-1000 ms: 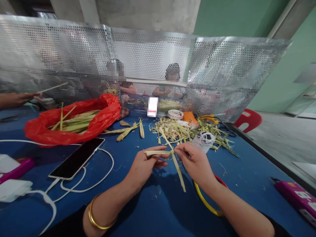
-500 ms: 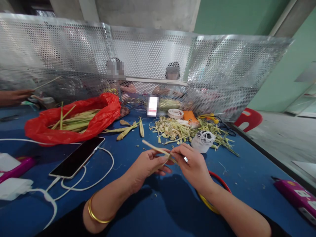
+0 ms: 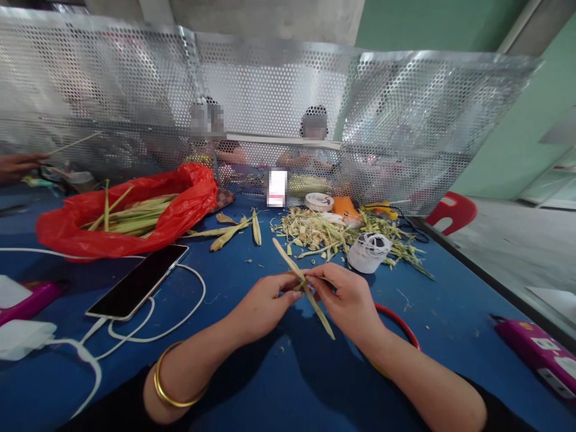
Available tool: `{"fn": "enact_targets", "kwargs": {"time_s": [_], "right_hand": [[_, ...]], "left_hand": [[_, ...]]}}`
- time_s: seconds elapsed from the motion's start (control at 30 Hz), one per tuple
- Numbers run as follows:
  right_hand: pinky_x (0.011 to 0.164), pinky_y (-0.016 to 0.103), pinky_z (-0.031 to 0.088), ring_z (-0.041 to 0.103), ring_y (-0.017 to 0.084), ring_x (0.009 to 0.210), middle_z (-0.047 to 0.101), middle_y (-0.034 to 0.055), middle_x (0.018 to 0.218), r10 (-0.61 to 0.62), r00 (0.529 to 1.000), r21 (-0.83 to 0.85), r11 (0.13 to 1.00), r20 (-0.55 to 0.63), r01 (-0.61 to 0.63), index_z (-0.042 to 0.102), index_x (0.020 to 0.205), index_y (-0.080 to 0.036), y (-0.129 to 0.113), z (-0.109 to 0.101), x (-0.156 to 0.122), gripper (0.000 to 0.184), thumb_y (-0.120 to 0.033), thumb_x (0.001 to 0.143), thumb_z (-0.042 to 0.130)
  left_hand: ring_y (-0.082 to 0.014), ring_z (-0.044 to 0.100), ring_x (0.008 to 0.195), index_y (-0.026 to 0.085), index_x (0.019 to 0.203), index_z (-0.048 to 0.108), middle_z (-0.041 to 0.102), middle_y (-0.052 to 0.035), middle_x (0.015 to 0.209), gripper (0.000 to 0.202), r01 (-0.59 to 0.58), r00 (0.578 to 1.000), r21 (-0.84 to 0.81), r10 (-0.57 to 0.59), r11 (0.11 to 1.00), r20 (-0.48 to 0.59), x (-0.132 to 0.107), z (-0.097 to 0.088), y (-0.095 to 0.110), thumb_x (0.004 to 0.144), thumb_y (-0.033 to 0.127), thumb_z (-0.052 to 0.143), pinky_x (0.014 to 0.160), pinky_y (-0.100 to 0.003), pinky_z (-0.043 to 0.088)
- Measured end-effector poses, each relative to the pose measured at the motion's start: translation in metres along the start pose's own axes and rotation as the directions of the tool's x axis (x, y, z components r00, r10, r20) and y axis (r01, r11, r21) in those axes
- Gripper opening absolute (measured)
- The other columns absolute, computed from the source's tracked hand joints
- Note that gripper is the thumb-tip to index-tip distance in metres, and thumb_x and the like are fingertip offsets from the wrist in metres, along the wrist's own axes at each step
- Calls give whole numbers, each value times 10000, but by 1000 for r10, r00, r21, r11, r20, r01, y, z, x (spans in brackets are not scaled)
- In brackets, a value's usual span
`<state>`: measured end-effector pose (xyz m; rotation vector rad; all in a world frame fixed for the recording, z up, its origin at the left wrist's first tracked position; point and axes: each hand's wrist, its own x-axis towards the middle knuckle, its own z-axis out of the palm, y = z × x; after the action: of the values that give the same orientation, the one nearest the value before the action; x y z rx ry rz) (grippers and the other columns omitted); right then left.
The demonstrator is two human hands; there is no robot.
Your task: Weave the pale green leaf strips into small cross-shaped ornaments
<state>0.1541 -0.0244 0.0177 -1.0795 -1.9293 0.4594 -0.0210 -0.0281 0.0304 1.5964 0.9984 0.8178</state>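
A pale green leaf strip runs diagonally between my two hands above the blue table. My left hand pinches it near the middle, a gold bangle on that wrist. My right hand is closed on the same strip just to the right, fingers meeting those of the left. One end of the strip points up and left, the other hangs down toward me. Just beyond my hands lies a pile of leaf trimmings and a white spool of thread.
A red plastic bag of leaf strips lies at the left. A phone with a white cable sits near it. A red and yellow ring lies under my right wrist. Pink objects sit at both edges. Another person's hand is far left; people sit behind the perforated screen.
The strip has turned in my hands from level to a steep diagonal, its lower end now hanging toward me. Both hands stayed closed on it and close together.
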Motion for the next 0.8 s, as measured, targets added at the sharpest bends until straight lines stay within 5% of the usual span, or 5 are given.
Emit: {"fn": "enact_targets", "kwargs": {"time_s": [0.1,0.23,0.53,0.8], "right_hand": [[622,229,460,613,144,692,678,26,788,-14,999,-5,1000,32,14,673,854,-208,-1,1,-1,166,-168,867,512],[589,224,450,582,127,619,645,-3,709,31,992,51,998,121,-38,627,912,-210,-2,-1,-1,157,-181,888,475],[552,219,400,530,133,617,580,7,665,-14,996,-44,999,86,18,598,750,-199,-5,-6,3,184,-265,892,503],[485,210,374,487,110,498,538,-36,539,168,979,-55,985,114,-162,594,696,-205,3,-5,2,228,-304,884,512]], "left_hand": [[-182,657,797,145,1024,694,725,-73,891,307,130,991,-181,-134,975,-9,1,3,-2,811,336,583,679,-249,470],[-124,622,588,127,928,713,715,-87,787,333,218,966,-271,-247,937,-79,1,6,-3,769,410,640,447,-175,341],[-55,512,450,136,893,727,716,-78,783,342,261,936,-371,-328,891,-129,-1,3,2,718,427,686,391,-164,260],[-44,511,447,134,938,721,719,-82,816,329,259,939,-359,-321,897,-125,-1,2,2,730,387,688,399,-160,268]]}}
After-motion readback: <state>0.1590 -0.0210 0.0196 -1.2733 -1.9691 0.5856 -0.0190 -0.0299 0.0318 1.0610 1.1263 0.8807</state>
